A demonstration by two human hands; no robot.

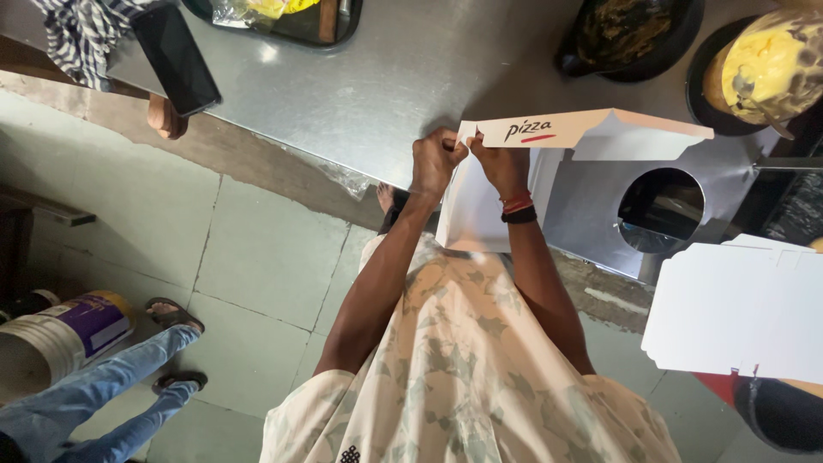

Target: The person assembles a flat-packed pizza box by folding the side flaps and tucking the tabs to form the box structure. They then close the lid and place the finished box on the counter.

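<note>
Both my hands are raised at the edge of a steel table (386, 86), pinching the corner of a white cardboard box (600, 129) that is partly folded. My left hand (435, 159) is closed on the end of the box's printed side flap. My right hand (500, 163), with red and black bands on its wrist, grips the same corner from the other side. The box's flat white panel (480, 214) hangs down below my hands, against the table's edge.
A black phone (176, 56) and a striped cloth (81, 30) lie at the table's far left, a dark tray (283, 21) behind. Dark bowls of food (630, 34) stand at the right, near a round hole (660, 210). Flat white box blanks (741, 309) sit lower right. Another person's jeans-clad legs (103, 386) and a bucket (60, 339) are lower left.
</note>
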